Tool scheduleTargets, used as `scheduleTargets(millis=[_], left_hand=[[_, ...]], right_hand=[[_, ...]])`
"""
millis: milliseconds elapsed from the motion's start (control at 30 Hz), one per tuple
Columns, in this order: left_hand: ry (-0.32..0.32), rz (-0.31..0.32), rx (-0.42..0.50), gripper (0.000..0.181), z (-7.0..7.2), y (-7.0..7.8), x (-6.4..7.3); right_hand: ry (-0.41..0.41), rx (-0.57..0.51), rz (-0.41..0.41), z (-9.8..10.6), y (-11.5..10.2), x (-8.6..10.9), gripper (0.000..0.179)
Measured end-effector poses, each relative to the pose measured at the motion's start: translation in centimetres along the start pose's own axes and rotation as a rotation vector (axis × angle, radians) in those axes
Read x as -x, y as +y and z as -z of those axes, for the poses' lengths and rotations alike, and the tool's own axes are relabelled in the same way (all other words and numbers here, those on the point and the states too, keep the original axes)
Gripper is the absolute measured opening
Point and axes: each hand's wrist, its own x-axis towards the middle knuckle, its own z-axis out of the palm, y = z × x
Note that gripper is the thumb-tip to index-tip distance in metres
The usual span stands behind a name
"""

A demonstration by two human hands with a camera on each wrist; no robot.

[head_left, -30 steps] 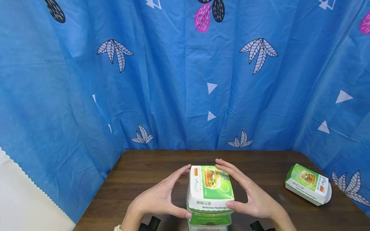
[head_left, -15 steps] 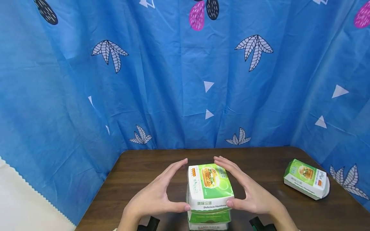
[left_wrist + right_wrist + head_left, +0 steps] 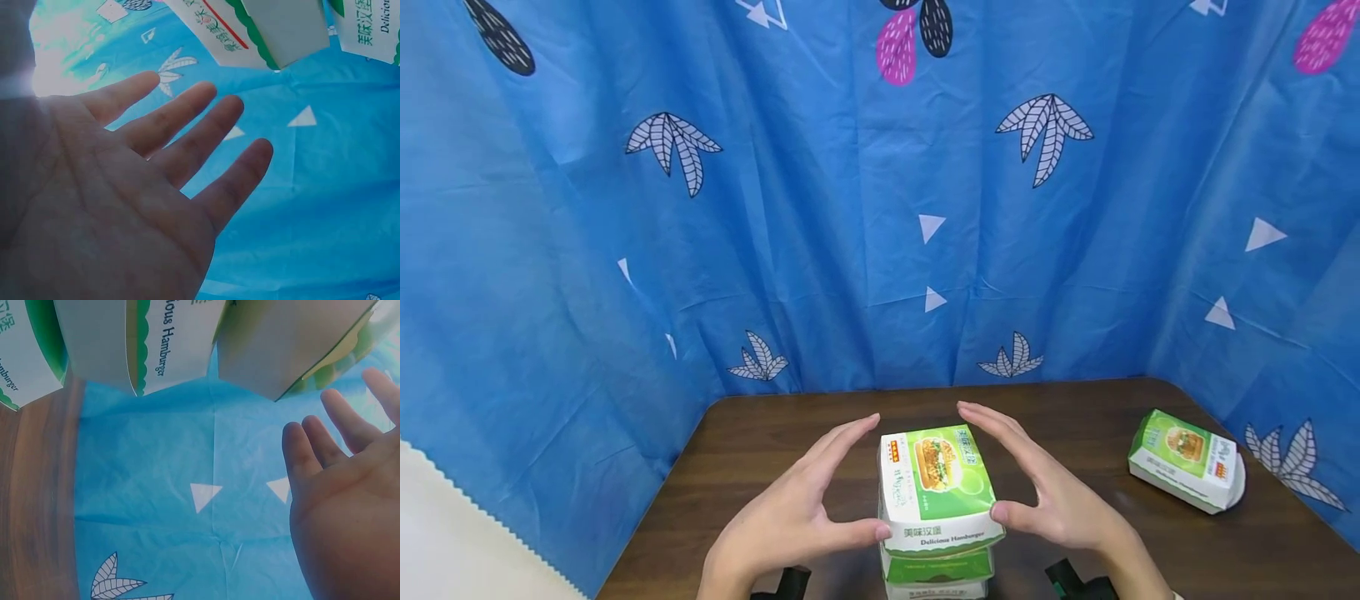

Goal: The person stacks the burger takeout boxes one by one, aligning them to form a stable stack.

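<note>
Head: blue patterned curtain (image 3: 820, 233) behind dark wooden table (image 3: 767, 429). Stack of hamburger boxes (image 3: 936, 492) at table's near side, between hands. Left hand (image 3: 797, 508) released, thumb at stack's near left edge; right hand (image 3: 1052, 500) also released, thumb at near right corner; thumb contact unclear. Single box (image 3: 1183, 461) farther right.

Left wrist: fingers spread, apart from boxes.

Right wrist: fingers extended near boxes.

The top box (image 3: 936, 496) is green and white, the leaf-patterned curtain (image 3: 820, 242) blue.

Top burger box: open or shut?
Shut: in the head view, the top burger box has its printed top flat, no opening visible.
</note>
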Motion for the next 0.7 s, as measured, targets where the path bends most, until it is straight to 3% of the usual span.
scheduleTargets(millis=[300, 567, 700], left_hand=[[-0.014, 0.007, 0.057, 0.09, 0.5, 0.4, -0.4], [-0.041, 0.004, 0.124, 0.092, 1.0, 0.9, -0.5], [-0.033, 0.004, 0.108, 0.093, 1.3, 1.1, -0.3]], right_hand=[[0.087, 0.073, -0.101, 0.0, 0.4, -0.5, 0.064], [0.176, 0.076, -0.199, 0.8, 0.8, -0.5, 0.057], [0.239, 0.102, -0.214, 1.4, 1.3, -0.4, 0.055]])
